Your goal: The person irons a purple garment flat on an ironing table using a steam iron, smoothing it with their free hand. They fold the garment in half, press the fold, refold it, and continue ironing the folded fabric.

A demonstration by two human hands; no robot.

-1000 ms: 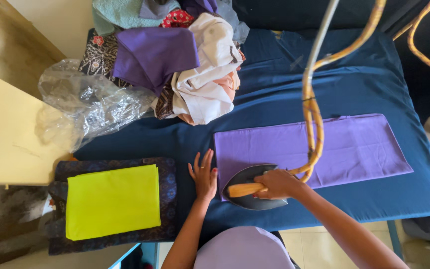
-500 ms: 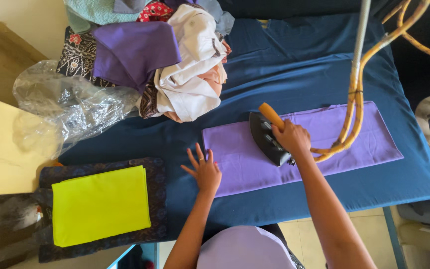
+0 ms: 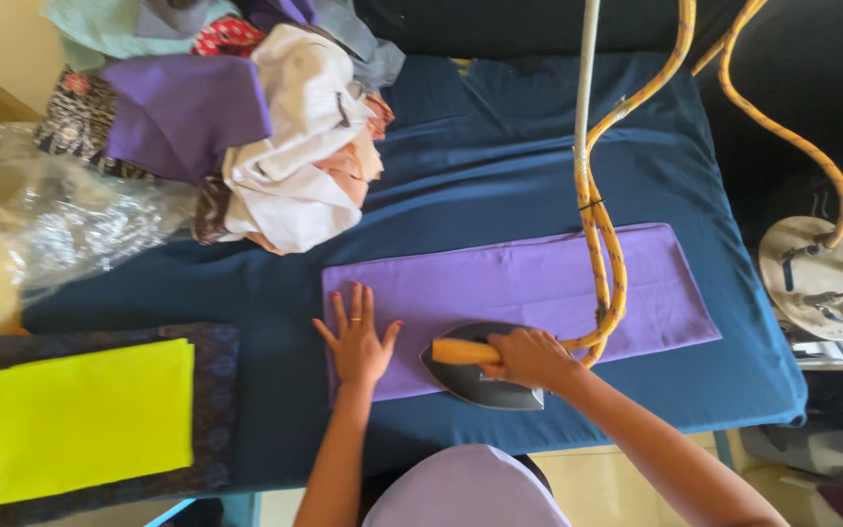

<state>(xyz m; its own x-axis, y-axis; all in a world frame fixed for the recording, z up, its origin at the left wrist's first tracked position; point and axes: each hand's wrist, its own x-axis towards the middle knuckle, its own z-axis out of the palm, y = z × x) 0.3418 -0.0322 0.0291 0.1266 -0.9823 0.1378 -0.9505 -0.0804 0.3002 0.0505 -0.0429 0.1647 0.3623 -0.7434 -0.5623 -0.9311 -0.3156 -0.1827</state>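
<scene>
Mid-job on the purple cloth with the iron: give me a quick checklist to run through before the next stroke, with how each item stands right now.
1. Right hand grips the handle of the iron: ok.
2. Left hand lies flat on the purple cloth, pinning its left end: ok.
3. Left fingers apart from the iron's tip: ok, but the gap looks small.
4. Cloth lies flat on the blue board cover: ok, no folds visible.
5. Yellow cord trails over the cloth beside the iron: not ok, it may drag across the path.
6. Iron's heat: cannot tell.
</scene>
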